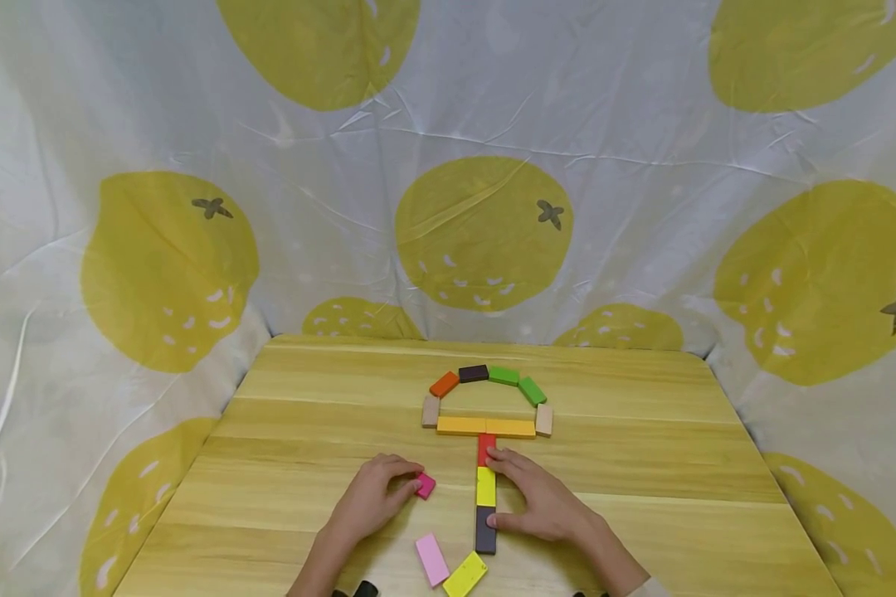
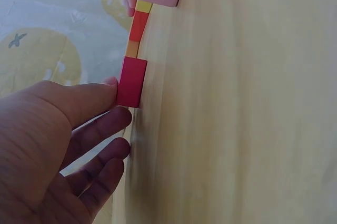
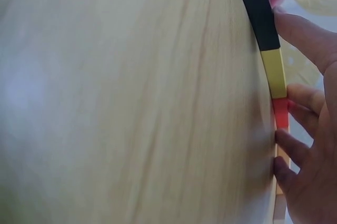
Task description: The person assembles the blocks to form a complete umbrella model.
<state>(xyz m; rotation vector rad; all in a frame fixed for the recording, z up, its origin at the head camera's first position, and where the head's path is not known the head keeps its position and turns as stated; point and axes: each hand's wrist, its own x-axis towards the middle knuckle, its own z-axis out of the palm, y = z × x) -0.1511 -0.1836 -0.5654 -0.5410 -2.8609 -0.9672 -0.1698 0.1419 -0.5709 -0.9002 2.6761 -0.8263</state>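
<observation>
My left hand (image 1: 373,495) pinches a small magenta block (image 1: 426,485) at its left end, close over the wood table; the left wrist view shows the thumb against this magenta block (image 2: 132,81). My right hand (image 1: 545,502) lies beside a straight column of a red block (image 1: 486,450), a yellow block (image 1: 486,487) and a black block (image 1: 485,531). Its index fingertip touches the red one and its thumb the black one, without curling round either. The column meets two orange-yellow blocks (image 1: 461,425) laid end to end.
Above that bar, an arch holds an orange block (image 1: 444,384), a dark block (image 1: 474,373), two green blocks (image 1: 504,376) and plain wood blocks (image 1: 543,419) at both ends. A pale pink block (image 1: 431,560) and a loose yellow block (image 1: 465,575) lie near the front. Lemon-print cloth (image 1: 620,124) surrounds the table (image 1: 642,414).
</observation>
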